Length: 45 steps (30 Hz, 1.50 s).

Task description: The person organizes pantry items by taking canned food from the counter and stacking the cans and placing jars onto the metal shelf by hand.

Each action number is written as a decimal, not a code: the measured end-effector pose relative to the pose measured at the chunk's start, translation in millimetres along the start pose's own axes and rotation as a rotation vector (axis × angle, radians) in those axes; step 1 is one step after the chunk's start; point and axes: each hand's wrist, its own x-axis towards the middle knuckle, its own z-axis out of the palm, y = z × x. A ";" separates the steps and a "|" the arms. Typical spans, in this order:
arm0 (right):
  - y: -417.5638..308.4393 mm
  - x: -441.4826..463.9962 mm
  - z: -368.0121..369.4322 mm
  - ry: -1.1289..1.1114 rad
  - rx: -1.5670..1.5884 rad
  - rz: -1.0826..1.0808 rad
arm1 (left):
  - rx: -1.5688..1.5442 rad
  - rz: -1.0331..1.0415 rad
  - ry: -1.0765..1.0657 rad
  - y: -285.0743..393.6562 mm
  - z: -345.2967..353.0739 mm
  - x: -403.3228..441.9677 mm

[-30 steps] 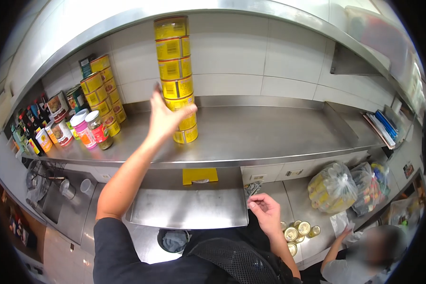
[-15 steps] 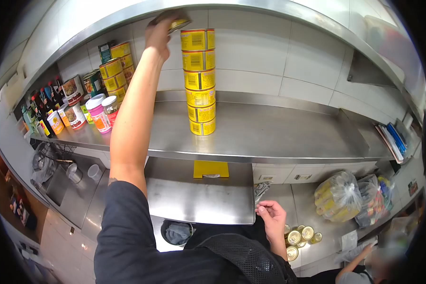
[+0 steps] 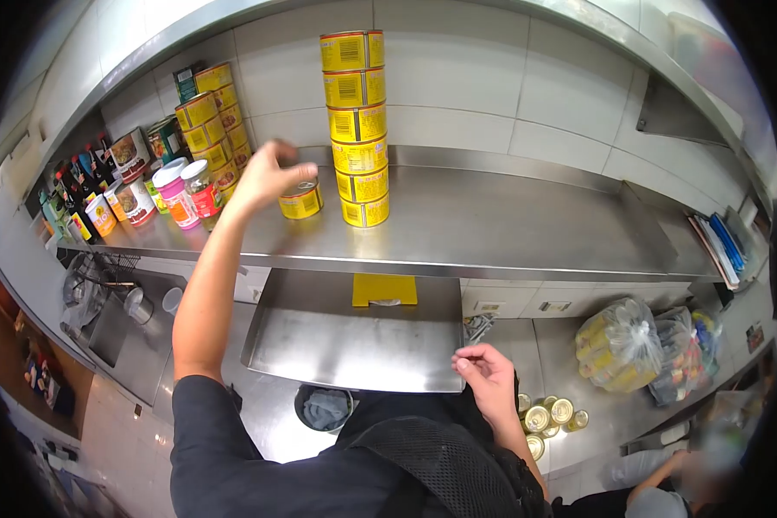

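Observation:
My left hand (image 3: 274,175) is open, thumb spread from the fingers, just beside and above a single yellow can (image 3: 300,202) on the steel shelf (image 3: 492,216). To the right of that can rises a tall upright stack of several yellow cans (image 3: 356,125); a small gap parts them. My right hand (image 3: 485,375) is low, near the right front corner of the metal tray (image 3: 354,345). Its fingers are curled, thumb and index close together, with nothing visible between them.
Shorter yellow can stacks (image 3: 203,125), jars (image 3: 202,186) and bottles (image 3: 76,198) stand on the shelf's left. Folders (image 3: 721,246) lie at its right end. Below are plastic bags (image 3: 617,345), gold-lidded jars (image 3: 537,419), a sink (image 3: 116,332) and another person's arm (image 3: 665,470).
The top can has left the tall stack in my left hand and now sits on the shelf to its left. My left hand has come down and opened off it.

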 end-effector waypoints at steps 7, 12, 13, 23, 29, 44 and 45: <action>-24.7 48.7 43.5 -0.227 0.128 0.040 | -0.749 0.184 0.146 117.7 -22.5 62.4; -9.6 58.2 60.6 -0.189 0.383 0.159 | -0.505 0.336 0.247 135.5 3.9 72.3; -4.9 61.2 58.5 -0.194 0.385 0.172 | -0.472 0.307 0.247 143.9 0.5 64.8; -45.8 74.6 79.7 -0.190 0.932 0.197 | -0.741 0.557 0.111 237.3 5.9 -16.0; -69.9 49.3 60.6 -0.063 0.978 0.038 | -0.748 0.832 0.294 278.5 28.2 -78.1; -38.1 -136.0 -59.5 1.008 0.714 -0.088 | -1.252 1.181 -0.476 335.9 151.0 -186.8; -37.2 -155.7 -66.7 1.088 0.668 -0.084 | -1.255 1.238 -0.559 341.5 156.4 -190.0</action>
